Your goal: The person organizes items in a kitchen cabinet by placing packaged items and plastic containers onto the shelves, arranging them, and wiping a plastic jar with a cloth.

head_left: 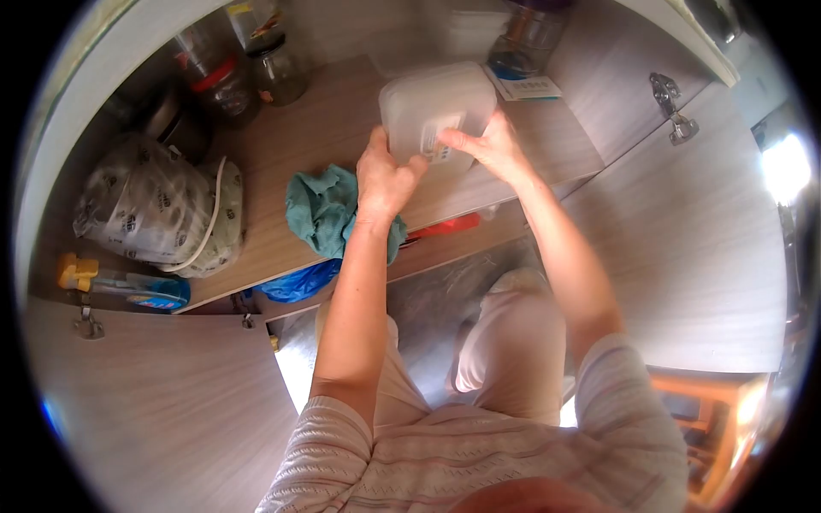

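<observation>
A translucent plastic container [419, 98] with a small printed label is held over the cabinet shelf [274, 209]. My left hand [387, 175] grips its near left side, fingers closed against it. On the right side, my right hand [492, 147] holds the container, with the thumb lying across it near the label. A crumpled green cloth [318, 205] lies on the shelf edge, just beside and partly behind my left wrist.
A plastic-wrapped bundle [158, 205] and a blue bottle with a yellow top [128, 286] are at the left. Jars [278, 73] stand farther back. A clear jar [526, 38] and a leaflet [528, 87] are at the back right. Open doors [684, 231] flank the cabinet.
</observation>
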The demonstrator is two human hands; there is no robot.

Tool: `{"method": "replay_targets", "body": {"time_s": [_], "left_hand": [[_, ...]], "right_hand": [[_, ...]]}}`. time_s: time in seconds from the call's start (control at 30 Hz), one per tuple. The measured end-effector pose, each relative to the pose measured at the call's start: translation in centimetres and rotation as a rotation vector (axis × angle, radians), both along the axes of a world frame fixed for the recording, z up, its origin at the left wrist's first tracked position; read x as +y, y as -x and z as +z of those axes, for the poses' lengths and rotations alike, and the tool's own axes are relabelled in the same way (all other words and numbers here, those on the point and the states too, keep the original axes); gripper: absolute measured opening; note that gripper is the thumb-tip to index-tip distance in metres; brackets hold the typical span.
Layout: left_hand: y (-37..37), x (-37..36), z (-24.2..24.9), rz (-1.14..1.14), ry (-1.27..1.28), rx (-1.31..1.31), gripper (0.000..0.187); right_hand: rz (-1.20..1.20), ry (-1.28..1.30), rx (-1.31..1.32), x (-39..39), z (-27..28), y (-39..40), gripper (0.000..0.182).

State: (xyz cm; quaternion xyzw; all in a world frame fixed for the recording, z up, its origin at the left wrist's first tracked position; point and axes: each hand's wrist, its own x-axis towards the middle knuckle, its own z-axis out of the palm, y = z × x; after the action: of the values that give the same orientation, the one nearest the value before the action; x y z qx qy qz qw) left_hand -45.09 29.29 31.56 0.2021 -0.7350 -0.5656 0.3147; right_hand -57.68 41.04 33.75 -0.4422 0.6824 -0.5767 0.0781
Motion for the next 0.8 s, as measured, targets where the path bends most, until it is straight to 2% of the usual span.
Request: {"method": "replay_targets", "body": {"time_s": [0.07,0.17,0.27,0.37,0.4,0.43,0.5,0.63,0.7,0.73,0.8], "left_hand": [[0.0,0.1,0.2,-0.034,-0.081,0.0,0.037],[-0.2,0.2,0.2,-0.144,-0.265,0.096,0.035],[-0.3,0.5,0.7,-0.203,-0.408,0.175,0.029],[-0.2,0.1,0.6,-0.174,-0.618,0.251,0.029],[0.1,-0.5,0.0,-0.166,-0.682,0.29,0.029],[0.3,-0.8,-0.4,-0.127,-0.757,0.312,0.028],[0.9,-1.4,-1.0,-0.046,-0.898,0.349,0.026],[0.9,-2.6,-0.9,-0.114,-1.024,0.401,0.034],[1.2,-3.2,0.5,-0.133,-0.945,0.386,0.034],[1.7,-3.1,1.7,-0.158,-0.942,0.394,0.033],[3.0,-3.4,3.7,-0.176,-0.874,0.398,0.032]], "right_hand": [[0.046,0.023,-0.134,0.1,0.3,0.1,0.061],[-0.005,0.002,-0.145,-0.1,-0.9,0.2,0.054],[0.007,0.223,-0.406,0.0,-1.8,-0.7,0.054],[-0.016,0.286,-0.543,1.3,-2.2,-2.1,0.064],[-0.013,0.207,-0.598,2.1,-3.0,-2.1,0.075],[0.023,0.223,-0.733,2.9,-2.0,-3.4,0.076],[0.075,0.351,-0.832,3.6,-2.2,-4.7,0.075],[0.033,0.341,-0.903,4.9,-4.2,-5.8,0.06],[0.056,0.25,-0.836,4.9,-5.1,-5.7,0.05],[0.033,0.309,-0.856,4.7,-4.9,-6.0,0.047],[0.034,0.265,-0.824,4.7,-5.1,-6.2,0.042]]}}
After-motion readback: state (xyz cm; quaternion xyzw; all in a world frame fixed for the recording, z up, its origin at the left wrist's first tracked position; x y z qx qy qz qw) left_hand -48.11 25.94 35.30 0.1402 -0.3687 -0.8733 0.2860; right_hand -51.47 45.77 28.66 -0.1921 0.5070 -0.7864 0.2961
